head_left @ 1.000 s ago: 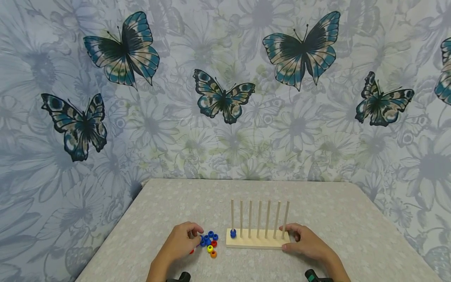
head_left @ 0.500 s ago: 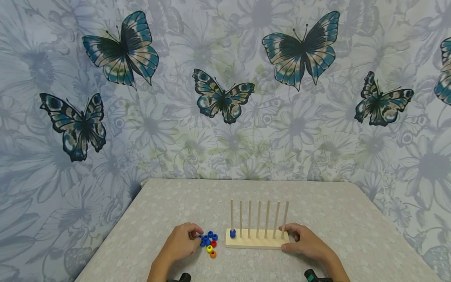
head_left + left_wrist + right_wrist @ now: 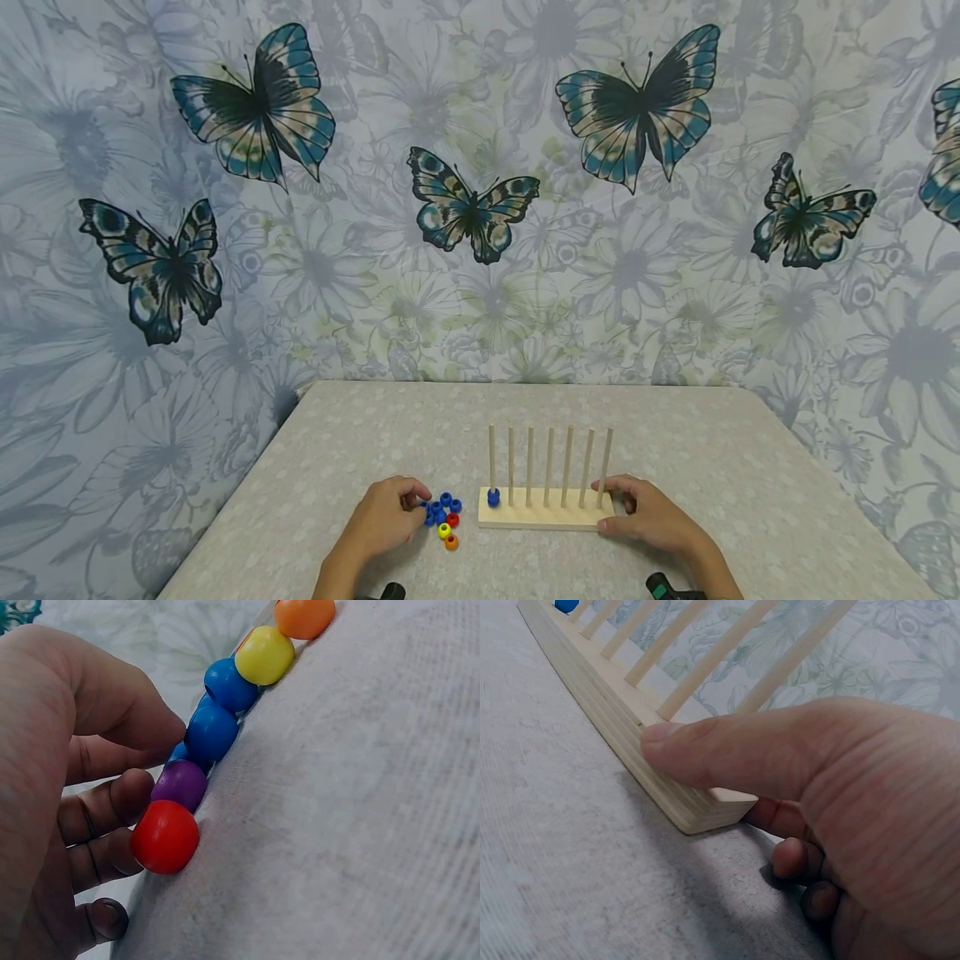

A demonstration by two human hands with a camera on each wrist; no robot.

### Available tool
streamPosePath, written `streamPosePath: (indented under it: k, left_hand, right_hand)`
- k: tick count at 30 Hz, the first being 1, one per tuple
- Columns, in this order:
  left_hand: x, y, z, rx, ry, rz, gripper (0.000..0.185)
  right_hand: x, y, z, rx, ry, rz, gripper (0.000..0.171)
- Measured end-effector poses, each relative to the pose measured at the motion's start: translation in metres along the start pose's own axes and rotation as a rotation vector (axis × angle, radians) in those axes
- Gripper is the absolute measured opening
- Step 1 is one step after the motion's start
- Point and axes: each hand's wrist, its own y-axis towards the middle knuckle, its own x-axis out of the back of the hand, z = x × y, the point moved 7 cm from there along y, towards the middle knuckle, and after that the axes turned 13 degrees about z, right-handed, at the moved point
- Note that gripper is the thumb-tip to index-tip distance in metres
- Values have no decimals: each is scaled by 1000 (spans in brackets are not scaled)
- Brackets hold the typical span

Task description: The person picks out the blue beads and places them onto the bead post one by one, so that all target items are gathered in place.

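My left hand [image 3: 382,515] is at the pile of beads, its thumb and index finger pinching a blue bead [image 3: 211,733] that still lies among the others. Close to its other curled fingers sit a purple bead [image 3: 180,786] and a red bead [image 3: 165,837] in the left wrist view. With thumb in front and fingers behind, my right hand [image 3: 648,512] grips the right end of a wooden peg board [image 3: 540,525]. Several upright pegs stand in the board. Blue beads [image 3: 493,498] sit low on its leftmost peg; how many is hard to tell.
Several more blue beads [image 3: 446,498], another red bead [image 3: 452,519], a yellow bead [image 3: 444,530] and an orange bead [image 3: 451,542] lie between my left hand and the board. A patterned cloth covers the table [image 3: 675,433], which meets a butterfly-papered wall [image 3: 480,333].
The whole view has shifted very slightly. Both hands, the beads and the board keep nearly the same places.
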Motion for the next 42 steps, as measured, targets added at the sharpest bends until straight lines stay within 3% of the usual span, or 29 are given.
streamPosePath:
  k: [22, 42]
  left_hand:
    - [-4, 3, 4, 17, 63, -53, 16]
    - [-5, 4, 6, 20, 82, -44, 15]
  right_hand:
    - [0, -1, 5, 6, -15, 0, 57]
    - [-1, -1, 4, -5, -2, -7, 58]
